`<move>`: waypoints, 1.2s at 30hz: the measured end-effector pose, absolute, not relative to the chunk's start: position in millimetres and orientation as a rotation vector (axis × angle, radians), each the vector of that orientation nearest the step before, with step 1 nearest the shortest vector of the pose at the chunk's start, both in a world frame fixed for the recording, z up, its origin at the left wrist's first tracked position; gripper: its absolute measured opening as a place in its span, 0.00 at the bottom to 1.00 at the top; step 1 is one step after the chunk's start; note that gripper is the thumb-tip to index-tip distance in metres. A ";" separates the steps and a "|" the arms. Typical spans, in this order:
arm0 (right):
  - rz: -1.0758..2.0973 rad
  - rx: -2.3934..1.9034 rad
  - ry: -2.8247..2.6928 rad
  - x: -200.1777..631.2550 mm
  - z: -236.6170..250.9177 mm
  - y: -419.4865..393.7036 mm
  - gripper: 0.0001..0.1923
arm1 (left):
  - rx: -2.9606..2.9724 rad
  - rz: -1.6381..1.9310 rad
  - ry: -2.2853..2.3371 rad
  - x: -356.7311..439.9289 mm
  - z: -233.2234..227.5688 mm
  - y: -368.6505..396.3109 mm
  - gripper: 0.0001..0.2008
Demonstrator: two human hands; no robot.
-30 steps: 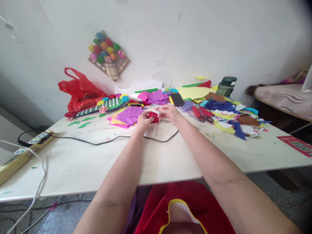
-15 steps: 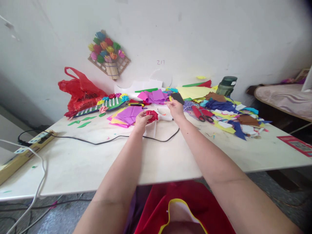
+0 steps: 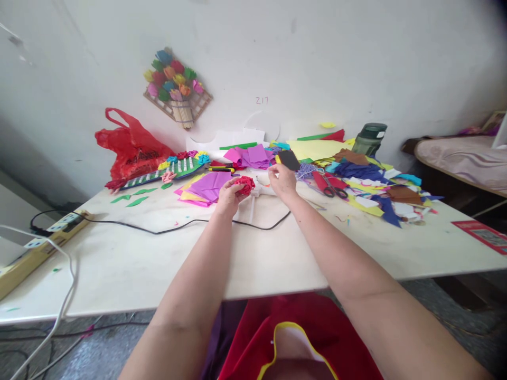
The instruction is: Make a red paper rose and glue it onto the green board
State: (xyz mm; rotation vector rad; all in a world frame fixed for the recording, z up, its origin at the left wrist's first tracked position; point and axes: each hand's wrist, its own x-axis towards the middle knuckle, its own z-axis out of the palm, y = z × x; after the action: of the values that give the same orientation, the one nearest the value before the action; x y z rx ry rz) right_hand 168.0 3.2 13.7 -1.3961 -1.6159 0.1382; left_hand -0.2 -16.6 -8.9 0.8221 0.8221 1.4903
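Note:
My left hand (image 3: 229, 196) grips a red crumpled-paper flower (image 3: 245, 184) above the middle of the table. A short way to its right, my right hand (image 3: 283, 180) is closed in a pinch, its fingertips together. Whatever it holds, if anything, is too small to make out. Between and behind the hands lies a white glue gun (image 3: 264, 189), partly hidden by my right hand. Beneath the flower a pale stick-like piece (image 3: 252, 208) shows. Purple, pink and yellow paper sheets (image 3: 209, 187) lie to the left of the flower.
A red plastic bag (image 3: 132, 142) and green paper leaves (image 3: 137, 201) are on the left. Scissors (image 3: 335, 192), coloured scraps (image 3: 358, 174) and a dark green bottle (image 3: 369, 140) are on the right. A black cord (image 3: 182, 228) crosses the table from a power strip (image 3: 43, 245).
My right hand has moved slightly down, with its fingers more curled. The red flower has tilted and shifted a little up and left in my left hand.

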 end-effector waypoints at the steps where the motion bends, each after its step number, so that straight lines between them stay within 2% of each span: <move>1: 0.214 -1.421 -1.650 165.8 13.0 2.9 0.11 | 0.818 1.487 0.810 -0.4 -9.1 -16.0 0.17; 10: 0.905 -1.242 -1.689 151.0 14.3 -5.3 0.02 | 0.828 1.471 0.829 -0.1 -8.5 -14.6 0.15; 14: 1.143 -1.121 -1.580 146.5 18.5 -13.0 0.04 | 0.852 1.482 0.845 0.6 -8.6 -16.6 0.14; 26: 1.261 -1.071 -1.379 140.1 18.0 -17.0 0.04 | 0.934 1.448 0.747 4.4 -9.6 -19.3 0.13; 36: 1.286 -1.057 -1.447 148.6 18.9 -16.4 0.08 | 0.851 1.416 0.755 -1.0 -4.8 -19.3 0.14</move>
State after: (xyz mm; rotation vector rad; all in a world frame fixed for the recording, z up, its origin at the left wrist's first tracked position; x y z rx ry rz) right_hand 148.6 -16.4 18.9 -1.0572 -1.4469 1.2856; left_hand -1.0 -19.3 -4.8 0.8506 0.7545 1.4163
